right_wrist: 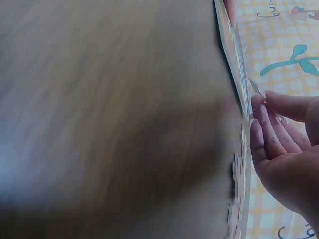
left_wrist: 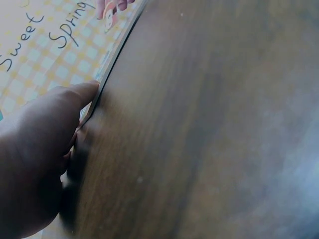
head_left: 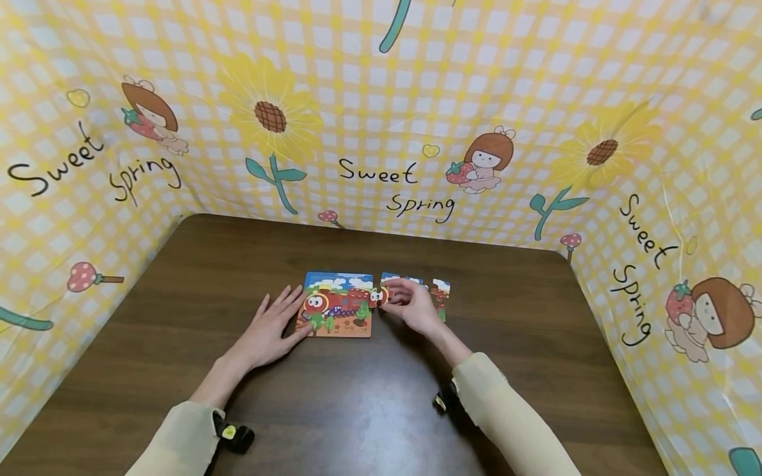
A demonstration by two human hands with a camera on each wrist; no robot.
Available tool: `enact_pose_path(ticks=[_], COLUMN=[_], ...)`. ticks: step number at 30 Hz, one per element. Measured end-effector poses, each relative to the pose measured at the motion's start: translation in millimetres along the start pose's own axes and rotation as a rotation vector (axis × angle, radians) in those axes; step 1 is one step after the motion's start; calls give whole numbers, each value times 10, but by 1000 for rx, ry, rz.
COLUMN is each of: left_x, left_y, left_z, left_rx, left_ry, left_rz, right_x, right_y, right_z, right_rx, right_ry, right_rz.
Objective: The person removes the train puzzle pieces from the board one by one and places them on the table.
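Observation:
A picture puzzle (head_left: 339, 316) of a red cartoon train lies on the wooden table. My left hand (head_left: 270, 334) rests at its left side with fingers spread, the thumb on the lower left edge. In the left wrist view that thumb (left_wrist: 82, 94) presses on the board's rim. My right hand (head_left: 413, 307) pinches a small puzzle piece (head_left: 377, 297) with cartoon eyes between thumb and fingers, right by the board's right edge. From the right wrist view, this piece (right_wrist: 256, 88) is raised and seen nearly edge-on.
Right of the board lie loose puzzle pieces (head_left: 441, 289), partly covered by the right hand, with blue sky on another piece (head_left: 405, 277). A checked cloth (head_left: 381, 119) walls in the table (head_left: 333, 410) at the back and sides. Each wrist wears a black camera (head_left: 238, 437).

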State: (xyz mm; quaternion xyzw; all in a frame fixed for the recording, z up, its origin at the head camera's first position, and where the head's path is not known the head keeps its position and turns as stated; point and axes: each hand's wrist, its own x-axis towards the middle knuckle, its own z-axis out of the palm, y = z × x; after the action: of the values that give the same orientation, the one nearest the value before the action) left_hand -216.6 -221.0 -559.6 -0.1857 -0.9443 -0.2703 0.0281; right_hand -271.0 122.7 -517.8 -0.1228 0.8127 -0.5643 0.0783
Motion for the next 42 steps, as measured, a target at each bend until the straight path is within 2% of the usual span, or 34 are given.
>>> enact_pose_path(ticks=[6, 12, 22, 29, 36, 42], left_x=[2, 6, 3, 3, -7, -9], left_y=[64, 34, -16, 4, 21, 66], left_z=[-37, -18, 11, -2, -4, -36], left_rx=[19, 17, 9, 5, 7, 31], left_ry=[-34, -12, -1, -3, -6, -16], left_rz=[-31, -22, -8, -4, -10, -26], right_x=[-72, -95, -127, -110, -90, -69], right_y=[52, 86, 97, 113, 118, 176], right_z=[-98, -107, -127, -168, -236, -279], right_rx=[-39, -72, -212, -385, -429, -435], right_ry=[20, 9, 24, 50, 2, -20], right_rz=[-25, -46, -102, -168, -139, -162])
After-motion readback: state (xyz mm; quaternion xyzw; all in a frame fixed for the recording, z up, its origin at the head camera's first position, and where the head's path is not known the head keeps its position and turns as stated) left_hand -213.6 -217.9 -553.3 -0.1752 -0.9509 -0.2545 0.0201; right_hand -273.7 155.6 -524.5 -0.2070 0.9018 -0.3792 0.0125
